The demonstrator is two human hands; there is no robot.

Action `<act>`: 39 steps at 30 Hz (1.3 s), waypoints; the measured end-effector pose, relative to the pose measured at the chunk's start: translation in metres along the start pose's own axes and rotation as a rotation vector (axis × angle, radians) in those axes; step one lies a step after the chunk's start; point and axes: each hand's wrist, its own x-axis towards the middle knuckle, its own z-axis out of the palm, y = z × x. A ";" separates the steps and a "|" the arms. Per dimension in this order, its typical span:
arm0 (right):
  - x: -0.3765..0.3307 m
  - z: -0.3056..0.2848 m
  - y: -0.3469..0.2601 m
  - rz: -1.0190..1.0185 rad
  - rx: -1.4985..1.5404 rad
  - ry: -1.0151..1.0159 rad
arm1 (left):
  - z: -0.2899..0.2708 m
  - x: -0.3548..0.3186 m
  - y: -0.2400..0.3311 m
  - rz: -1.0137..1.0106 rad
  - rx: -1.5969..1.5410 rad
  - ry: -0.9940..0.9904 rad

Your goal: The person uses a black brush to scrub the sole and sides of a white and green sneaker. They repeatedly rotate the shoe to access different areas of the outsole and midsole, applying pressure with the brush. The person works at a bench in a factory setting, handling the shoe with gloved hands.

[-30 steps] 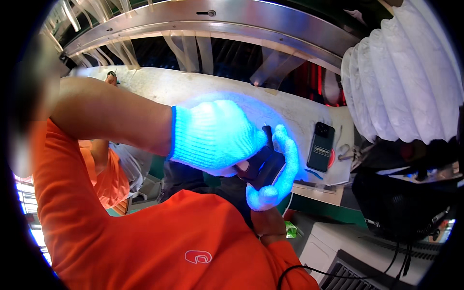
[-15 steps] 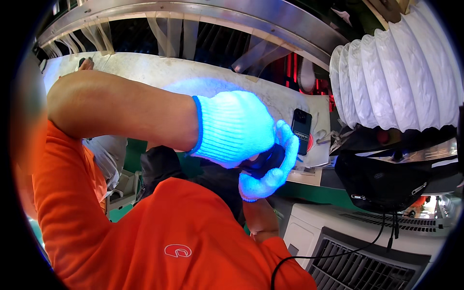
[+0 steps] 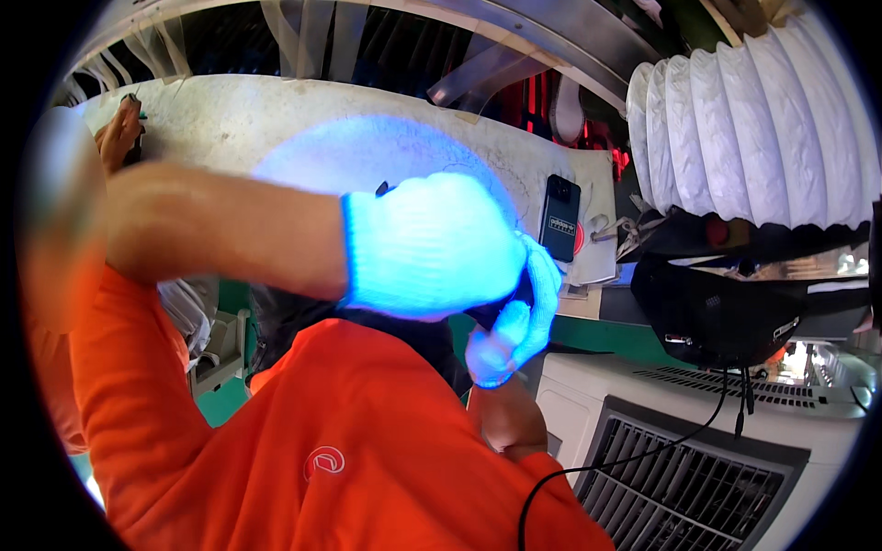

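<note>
My left hand (image 3: 432, 246), in a white knit glove lit bright blue, is bent over with its back showing. Its fingers are tucked out of sight underneath. My right hand (image 3: 519, 326), gloved alike, curls its fingers around a dark object (image 3: 501, 310) just below and right of the left hand. Most of that object is covered by the gloves, so its kind cannot be made out. A small dark tip (image 3: 383, 188) pokes out above the left glove; whether it belongs to the same object is hidden. Both hands are close together at the near edge of a pale worktable (image 3: 211, 115).
A black phone (image 3: 560, 219) lies on the table to the right. Another person's hand (image 3: 115, 133) is at the far left. A white ribbed duct (image 3: 735, 138), a black bag (image 3: 717, 312) and a pale vented machine (image 3: 680, 468) stand right. Clear strips (image 3: 303, 41) hang behind.
The view has shifted, so the table and phone sit differently in it. My right fingers have drawn in closer around the dark object, and less of it shows. The other person's hand shows more.
</note>
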 end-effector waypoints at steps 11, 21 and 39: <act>0.005 -0.021 -0.031 0.058 -0.103 -0.316 | 0.065 -0.063 0.010 0.138 0.247 0.521; 0.017 -0.025 -0.052 0.058 -0.181 -0.435 | 0.077 -0.062 0.014 0.182 0.353 0.519; 0.030 0.031 0.093 0.007 -0.560 -0.142 | 0.128 -0.176 0.019 -0.647 -0.495 0.933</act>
